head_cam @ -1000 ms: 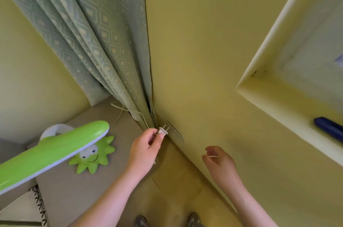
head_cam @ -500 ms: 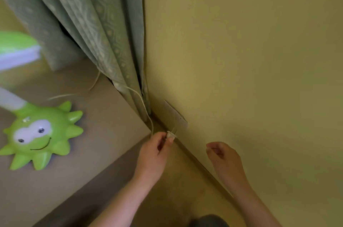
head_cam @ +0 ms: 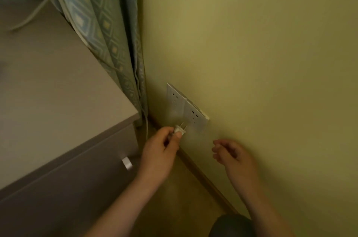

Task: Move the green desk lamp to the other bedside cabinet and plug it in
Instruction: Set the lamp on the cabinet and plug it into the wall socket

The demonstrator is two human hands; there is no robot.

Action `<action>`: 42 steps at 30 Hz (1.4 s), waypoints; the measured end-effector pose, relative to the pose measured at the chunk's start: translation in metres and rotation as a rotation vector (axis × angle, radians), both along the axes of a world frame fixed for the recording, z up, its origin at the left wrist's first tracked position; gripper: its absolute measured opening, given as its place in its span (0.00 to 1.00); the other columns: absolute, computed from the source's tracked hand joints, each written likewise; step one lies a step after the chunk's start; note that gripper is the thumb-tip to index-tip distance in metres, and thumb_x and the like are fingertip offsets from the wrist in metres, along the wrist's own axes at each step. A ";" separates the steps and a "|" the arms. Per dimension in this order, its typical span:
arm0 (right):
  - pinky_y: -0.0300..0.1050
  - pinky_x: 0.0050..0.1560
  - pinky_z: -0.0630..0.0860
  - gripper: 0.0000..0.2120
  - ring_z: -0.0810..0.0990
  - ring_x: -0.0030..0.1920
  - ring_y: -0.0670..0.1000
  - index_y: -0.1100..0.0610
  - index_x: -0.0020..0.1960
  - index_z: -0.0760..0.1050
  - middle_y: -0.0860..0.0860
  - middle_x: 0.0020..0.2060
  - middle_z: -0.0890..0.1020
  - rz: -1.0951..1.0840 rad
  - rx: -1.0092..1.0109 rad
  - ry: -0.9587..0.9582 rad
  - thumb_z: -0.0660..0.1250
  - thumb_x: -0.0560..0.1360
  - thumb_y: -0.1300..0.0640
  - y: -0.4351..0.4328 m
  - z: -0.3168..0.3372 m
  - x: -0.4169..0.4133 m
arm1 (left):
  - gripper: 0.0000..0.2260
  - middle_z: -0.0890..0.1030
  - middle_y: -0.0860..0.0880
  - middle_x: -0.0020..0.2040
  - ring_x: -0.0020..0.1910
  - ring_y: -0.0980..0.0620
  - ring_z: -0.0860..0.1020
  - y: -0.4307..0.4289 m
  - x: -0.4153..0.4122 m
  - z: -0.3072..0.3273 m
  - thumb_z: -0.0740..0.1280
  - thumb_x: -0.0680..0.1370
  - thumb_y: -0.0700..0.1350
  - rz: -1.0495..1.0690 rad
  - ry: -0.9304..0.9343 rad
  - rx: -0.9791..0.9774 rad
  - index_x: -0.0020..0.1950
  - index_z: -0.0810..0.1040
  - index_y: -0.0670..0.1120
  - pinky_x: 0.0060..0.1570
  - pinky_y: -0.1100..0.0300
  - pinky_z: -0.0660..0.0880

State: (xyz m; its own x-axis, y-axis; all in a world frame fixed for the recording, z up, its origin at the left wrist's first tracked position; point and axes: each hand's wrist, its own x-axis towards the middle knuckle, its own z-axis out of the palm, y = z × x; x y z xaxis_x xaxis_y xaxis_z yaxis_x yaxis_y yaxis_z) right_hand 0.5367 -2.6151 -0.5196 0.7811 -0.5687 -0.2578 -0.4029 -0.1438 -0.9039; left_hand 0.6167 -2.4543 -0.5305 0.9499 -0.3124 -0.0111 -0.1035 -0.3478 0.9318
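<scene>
I see 1 plug (head_cam: 179, 130), 2 prongs, pinched in left hand (head_cam: 160, 151), centre | right hand (head_cam: 235, 156) empty, fingers loosely curled | 2 sockets (head_cam: 187, 108) just above plug | 1 cabinet (head_cam: 58, 101) left

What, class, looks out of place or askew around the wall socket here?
Nothing is damaged or spilled. The only loose end: the plug, pinched in the left hand, sits just short of the wall socket, prongs out. The right hand is empty.
</scene>
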 end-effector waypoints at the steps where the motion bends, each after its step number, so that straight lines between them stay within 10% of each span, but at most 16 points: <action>1: 0.40 0.47 0.77 0.07 0.83 0.45 0.50 0.55 0.50 0.80 0.53 0.44 0.84 0.011 -0.021 -0.029 0.63 0.76 0.60 -0.001 -0.005 0.003 | 0.09 0.73 0.52 0.31 0.27 0.60 0.69 -0.004 0.005 -0.005 0.61 0.78 0.51 0.004 -0.026 -0.011 0.40 0.75 0.51 0.27 0.69 0.65; 17: 0.42 0.48 0.78 0.07 0.83 0.42 0.50 0.50 0.43 0.80 0.54 0.41 0.84 -0.068 0.004 -0.292 0.65 0.75 0.60 0.018 -0.030 0.004 | 0.18 0.71 0.45 0.31 0.30 0.49 0.69 -0.032 0.046 -0.040 0.60 0.78 0.51 -0.030 -0.036 -0.043 0.38 0.75 0.38 0.33 0.54 0.65; 25: 0.30 0.41 0.77 0.06 0.83 0.39 0.48 0.54 0.46 0.80 0.53 0.39 0.84 -0.107 -0.049 -0.318 0.65 0.75 0.61 0.013 -0.038 -0.009 | 0.07 0.71 0.52 0.31 0.30 0.55 0.68 -0.036 0.054 -0.047 0.62 0.78 0.45 -0.025 -0.203 0.052 0.41 0.75 0.46 0.25 0.68 0.63; 42: 0.33 0.41 0.78 0.06 0.81 0.35 0.44 0.57 0.47 0.81 0.54 0.39 0.84 -0.118 -0.042 -0.283 0.65 0.75 0.62 0.000 -0.047 -0.011 | 0.14 0.68 0.50 0.30 0.29 0.53 0.67 -0.041 0.051 -0.045 0.58 0.80 0.48 -0.130 -0.301 0.232 0.34 0.67 0.50 0.28 0.57 0.58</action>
State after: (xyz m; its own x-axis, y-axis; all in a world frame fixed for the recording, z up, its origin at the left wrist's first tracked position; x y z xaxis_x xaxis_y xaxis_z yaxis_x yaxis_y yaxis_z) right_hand 0.5257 -2.6150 -0.5669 0.7463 -0.6655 -0.0137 -0.1524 -0.1508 -0.9767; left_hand 0.6680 -2.4951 -0.5759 0.8744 -0.4518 0.1771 -0.4166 -0.5117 0.7514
